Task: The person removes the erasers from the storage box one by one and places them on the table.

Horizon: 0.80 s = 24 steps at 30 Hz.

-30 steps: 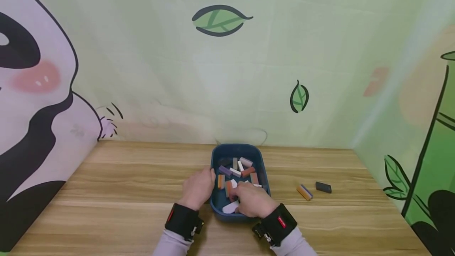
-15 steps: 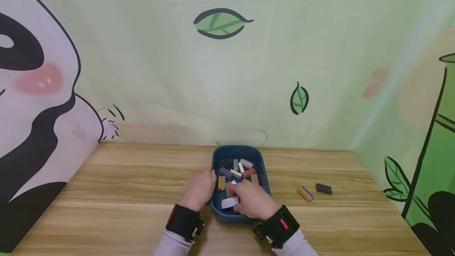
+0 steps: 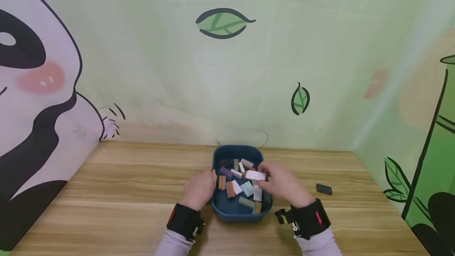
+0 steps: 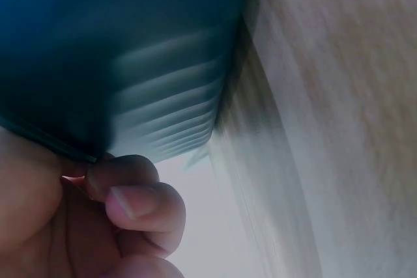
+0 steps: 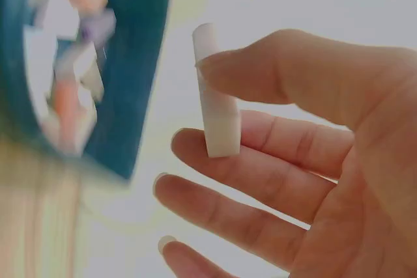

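Note:
My left hand (image 3: 200, 189) grips the left rim of a dark blue plastic box (image 3: 237, 219). In the left wrist view its curled fingers (image 4: 146, 206) pinch the edge, with the ribbed wall beside them. Above the box's right side, my right hand (image 3: 284, 185) pinches a white eraser (image 3: 255, 175) between thumb and fingers. The right wrist view shows this eraser (image 5: 218, 115) lengthwise, off to the side of the box. Several more block erasers lie loose in the box, among them a purple one (image 3: 226, 172), an orange and white one (image 3: 230, 189) and a grey-green one (image 3: 246, 202).
A dark grey block (image 3: 324, 189) lies on the wooden table (image 3: 124, 200) to the right of my right hand. Behind the table's back edge hangs a green cloth backdrop (image 3: 160, 70) with leaves and a panda printed on it.
My right hand has lifted the white eraser out of the box's near end and moved up and right. It now covers the orange and blue eraser on the table. My left hand stays on the rim.

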### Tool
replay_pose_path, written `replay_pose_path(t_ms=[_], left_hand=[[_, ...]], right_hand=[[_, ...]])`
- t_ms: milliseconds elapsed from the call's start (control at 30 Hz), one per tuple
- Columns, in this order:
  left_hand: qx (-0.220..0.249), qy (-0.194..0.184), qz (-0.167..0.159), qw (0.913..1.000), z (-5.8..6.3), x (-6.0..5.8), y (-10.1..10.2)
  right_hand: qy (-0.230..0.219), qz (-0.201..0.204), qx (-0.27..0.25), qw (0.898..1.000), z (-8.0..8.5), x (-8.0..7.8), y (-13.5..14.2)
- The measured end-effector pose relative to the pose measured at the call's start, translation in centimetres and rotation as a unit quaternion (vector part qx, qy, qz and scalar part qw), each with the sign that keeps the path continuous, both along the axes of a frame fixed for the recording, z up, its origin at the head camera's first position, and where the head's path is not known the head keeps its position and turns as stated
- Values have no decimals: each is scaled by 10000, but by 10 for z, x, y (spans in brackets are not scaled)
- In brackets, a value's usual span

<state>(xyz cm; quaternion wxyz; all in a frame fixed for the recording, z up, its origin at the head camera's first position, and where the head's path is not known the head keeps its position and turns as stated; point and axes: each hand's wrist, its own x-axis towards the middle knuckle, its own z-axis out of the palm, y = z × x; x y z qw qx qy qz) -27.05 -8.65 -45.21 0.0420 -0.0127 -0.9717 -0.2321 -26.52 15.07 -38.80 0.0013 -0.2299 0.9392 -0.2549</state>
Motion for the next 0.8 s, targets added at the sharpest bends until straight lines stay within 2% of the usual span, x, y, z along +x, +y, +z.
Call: replay_pose_path(t_ms=[100, 267, 400, 633, 800], left_hand=[[-17, 51, -29, 10000, 0, 0, 0], [-80, 130, -4, 9999, -1, -1, 0], [-19, 75, 14, 10000, -2, -1, 1], [2, 12, -51, 10000, -4, -1, 1], [40, 49, -121, 9999, -3, -1, 0]], right_hand=[[-42, -435, -37, 9990, 2, -7, 25], [-90, -904, -216, 9956, -8, -17, 76], [-177, -1302, -317, 9908, -14, -15, 118], [-623, -2267, -383, 9712, -25, -5, 184], [-921, -2840, -296, 9539, -37, 2, 218]])
